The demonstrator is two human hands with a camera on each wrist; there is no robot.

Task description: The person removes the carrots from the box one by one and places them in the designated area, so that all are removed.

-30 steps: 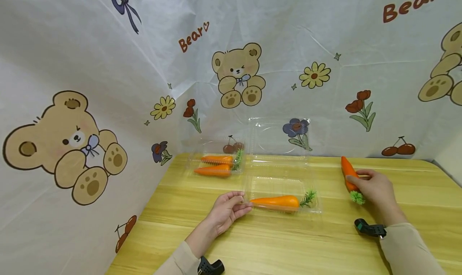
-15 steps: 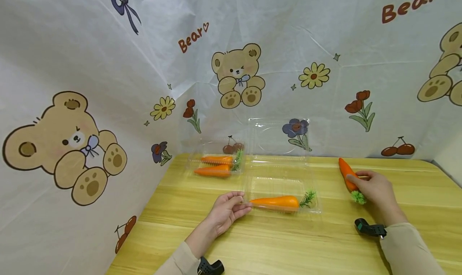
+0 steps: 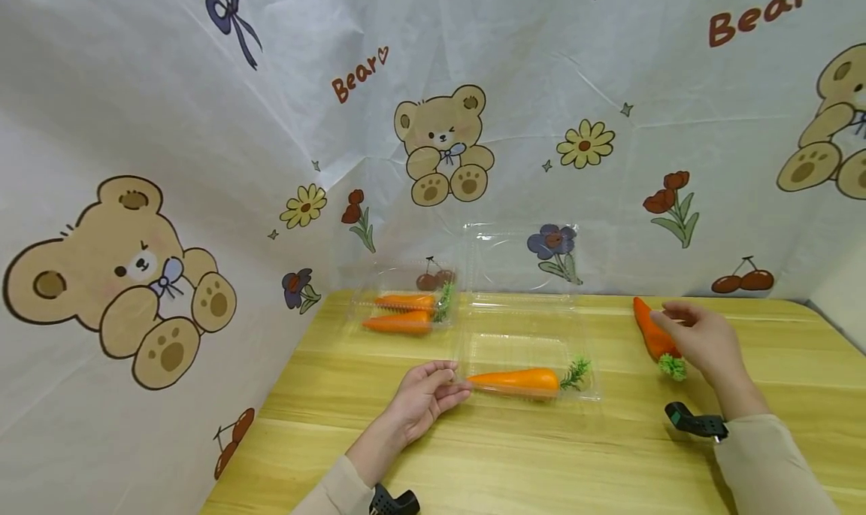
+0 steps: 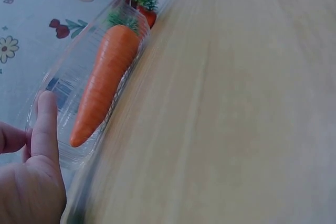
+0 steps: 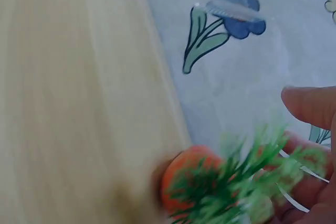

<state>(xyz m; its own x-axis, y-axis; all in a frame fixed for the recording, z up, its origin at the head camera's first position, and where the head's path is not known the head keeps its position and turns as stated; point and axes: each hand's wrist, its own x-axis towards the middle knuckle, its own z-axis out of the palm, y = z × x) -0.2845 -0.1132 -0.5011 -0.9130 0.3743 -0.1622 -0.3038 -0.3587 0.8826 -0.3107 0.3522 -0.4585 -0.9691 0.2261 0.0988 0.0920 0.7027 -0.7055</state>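
Observation:
In the head view, an open clear plastic clamshell box [image 3: 507, 345] lies on the table, its lid raised behind. One orange carrot with a frilly green top [image 3: 517, 380] lies along its front side. My left hand [image 3: 422, 401] pinches the box's left edge between thumb and fingers. To the right, a redder carrot [image 3: 649, 333] lies on the table, tip away and green top towards me. Over it is my right hand [image 3: 712, 353], thumb and fingers apart and off the carrot. In the right wrist view, the blurred green top [image 5: 252, 182] shows beside the spread fingers.
Behind the left hand stands a second clear box [image 3: 379, 278] with two carrots [image 3: 399, 322] inside. A white sheet [image 3: 528, 64] printed with bears and flowers rises behind and left of the wooden table [image 3: 541, 462].
My right hand has let go of the redder carrot and lifted slightly, its fingers parting. That carrot now lies by itself on the table. The left hand keeps its pinch on the box.

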